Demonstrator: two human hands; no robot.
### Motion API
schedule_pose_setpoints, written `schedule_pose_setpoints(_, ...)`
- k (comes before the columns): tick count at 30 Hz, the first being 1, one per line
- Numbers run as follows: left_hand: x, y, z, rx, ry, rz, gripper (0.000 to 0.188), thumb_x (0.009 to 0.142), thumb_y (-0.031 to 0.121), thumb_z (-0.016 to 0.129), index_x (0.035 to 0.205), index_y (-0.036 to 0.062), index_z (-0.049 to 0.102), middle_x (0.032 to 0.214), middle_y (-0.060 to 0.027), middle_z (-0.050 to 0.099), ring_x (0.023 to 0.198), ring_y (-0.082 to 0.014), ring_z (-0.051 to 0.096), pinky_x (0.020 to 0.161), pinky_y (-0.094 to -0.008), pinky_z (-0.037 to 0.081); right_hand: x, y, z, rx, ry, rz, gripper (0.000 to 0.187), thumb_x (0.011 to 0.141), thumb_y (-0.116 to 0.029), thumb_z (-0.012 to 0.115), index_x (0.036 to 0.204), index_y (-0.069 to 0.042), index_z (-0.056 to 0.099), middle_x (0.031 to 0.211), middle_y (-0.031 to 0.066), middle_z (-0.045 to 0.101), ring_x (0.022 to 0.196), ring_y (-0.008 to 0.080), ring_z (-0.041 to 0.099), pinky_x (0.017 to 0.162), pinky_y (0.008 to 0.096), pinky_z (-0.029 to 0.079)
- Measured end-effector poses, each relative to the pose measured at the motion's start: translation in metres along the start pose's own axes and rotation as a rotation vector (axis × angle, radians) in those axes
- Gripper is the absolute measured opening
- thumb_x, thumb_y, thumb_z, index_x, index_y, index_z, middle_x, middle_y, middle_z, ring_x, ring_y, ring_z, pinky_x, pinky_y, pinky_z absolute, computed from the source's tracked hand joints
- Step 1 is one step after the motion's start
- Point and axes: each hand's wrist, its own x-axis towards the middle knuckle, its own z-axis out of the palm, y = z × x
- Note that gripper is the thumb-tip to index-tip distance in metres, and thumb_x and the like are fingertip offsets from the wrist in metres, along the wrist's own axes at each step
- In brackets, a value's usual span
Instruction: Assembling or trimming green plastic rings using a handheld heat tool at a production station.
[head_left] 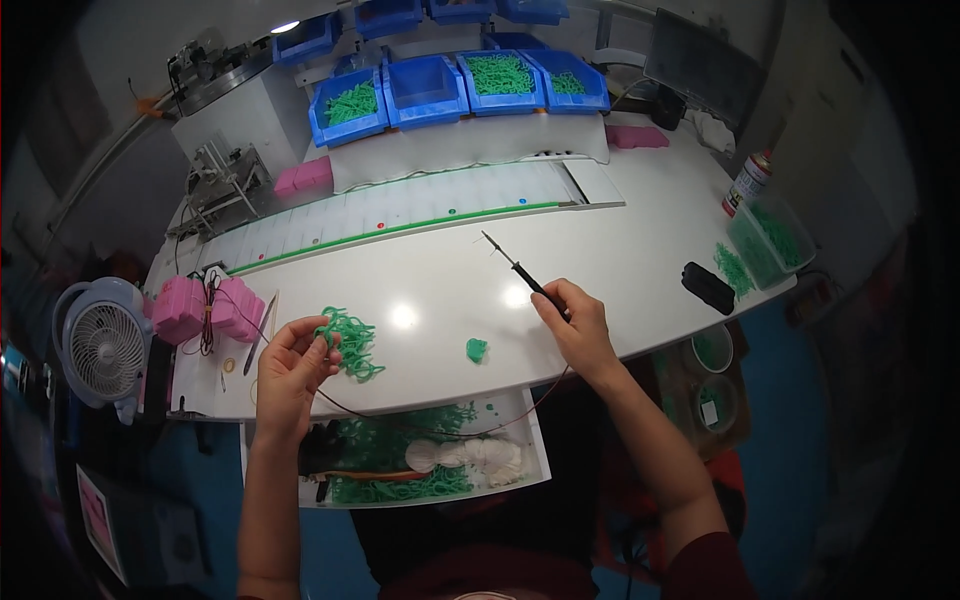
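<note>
My left hand point(288, 372) is closed, thumb and fingertips pinching a small green plastic piece point(331, 337). Right behind those fingertips lies a loose pile of thin, curly green pieces point(355, 345) on the white table. Raised over the table, my right hand point(578, 325) grips a pen-like tool point(524, 274) with a black handle and a thin metal tip pointing up and to the left. A thin cord point(440, 432) sags between the two hands in front of the table edge. Between the hands a green lump point(476, 349) rests on the table, touched by neither.
Blue bins point(425, 92), some with green pieces, stand behind a long green-edged track point(400, 210). At left are a fan point(108, 348) and pink blocks point(180, 310). A clear tub point(770, 240), spray can point(748, 182) and black object point(708, 288) sit right. An open drawer point(535, 440) juts out below.
</note>
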Motion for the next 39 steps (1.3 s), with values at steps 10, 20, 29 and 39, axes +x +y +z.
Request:
schedule_pose_setpoints(10, 0.022, -0.013, -0.026, 0.3, -0.039, 0.044, 0.02, 0.089, 0.005, 0.059, 0.108, -0.0009, 0.057, 0.086, -0.0038, 0.062, 0.072, -0.0079, 0.059, 0.063, -0.0207, 0.048, 0.032, -0.015, 0.039, -0.198, 0.047, -0.065, 0.02, 0.083, -0.018, 0.066, 0.09, 0.001, 0.067, 0.072, 0.0083, 0.056, 0.063, 0.0175, 0.053, 0.059, 0.0303, 0.042)
schedule_pose_setpoints(20, 0.027, -0.013, -0.025, 0.636, -0.052, 0.203, 0.019, 0.082, 0.004, 0.064, 0.101, 0.0004, 0.062, 0.083, -0.0014, 0.063, 0.07, -0.0049, 0.055, 0.063, -0.021, 0.045, 0.033, -0.003, 0.042, -0.486, 0.007, -0.121, 0.018, 0.08, -0.021, 0.067, 0.079, -0.004, 0.061, 0.077, 0.0088, 0.058, 0.077, 0.0253, 0.056, 0.069, 0.0373, 0.045)
schedule_pose_setpoints(29, 0.039, -0.015, -0.014, 0.915, -0.135, 0.327, 0.025, 0.075, 0.009, 0.069, 0.099, 0.0022, 0.065, 0.085, -0.0086, 0.06, 0.061, -0.014, 0.052, 0.06, -0.0265, 0.045, 0.033, -0.008, 0.034, -0.51, 0.014, -0.166, 0.019, 0.076, -0.017, 0.071, 0.086, -0.004, 0.06, 0.081, 0.0083, 0.056, 0.081, 0.025, 0.054, 0.071, 0.0371, 0.045)
schedule_pose_setpoints(39, 0.008, 0.004, -0.051, 0.44, 0.304, 0.38, 0.014, 0.084, 0.004, 0.064, 0.096, 0.0006, 0.059, 0.097, -0.0041, 0.055, 0.067, -0.0062, 0.053, 0.055, -0.0206, 0.045, 0.019, -0.11, 0.128, -0.312, -0.618, -0.693, 0.082, 0.071, -0.043, 0.074, 0.138, -0.015, 0.036, 0.14, 0.0243, 0.032, 0.133, 0.0475, 0.023, 0.105, 0.0532, 0.029)
